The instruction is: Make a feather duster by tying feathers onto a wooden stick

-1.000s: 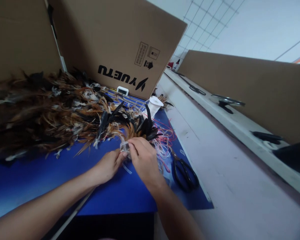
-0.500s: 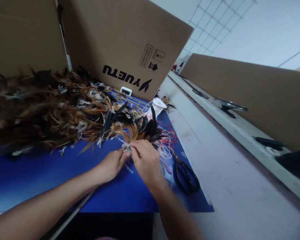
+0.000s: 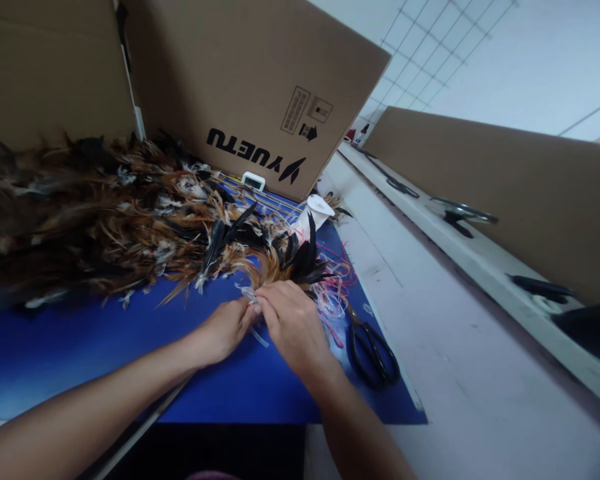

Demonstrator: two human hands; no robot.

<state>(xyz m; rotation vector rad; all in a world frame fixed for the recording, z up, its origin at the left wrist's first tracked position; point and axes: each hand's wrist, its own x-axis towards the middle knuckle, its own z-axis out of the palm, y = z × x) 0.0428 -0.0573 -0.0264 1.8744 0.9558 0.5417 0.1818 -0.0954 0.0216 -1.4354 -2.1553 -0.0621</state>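
Observation:
My left hand [image 3: 227, 328] is closed around the lower end of a bunch of brown and black feathers [image 3: 275, 265]. Against it, my right hand [image 3: 293, 323] pinches a translucent plastic strip [image 3: 247, 292] at the base of the feathers. The fingertips of both hands meet there, and the exact grip is partly hidden. A loose strip end [image 3: 260, 339] hangs out below the fingers. From under my left forearm a thin pale rod [image 3: 145, 427] runs down past the table edge; its upper end is hidden.
A big heap of feathers [image 3: 105, 220] covers the left of the blue mat [image 3: 145, 360]. Black-handled scissors [image 3: 373, 353] lie at right, beside tangled pink and white strips [image 3: 333, 297]. Behind stand a white spool [image 3: 319, 208], a small white display device [image 3: 253, 181] and a cardboard box [image 3: 260, 80].
The translucent strip has been drawn in closer and narrower at my right fingertips. My right hand has shifted slightly left; my left hand stays where it was.

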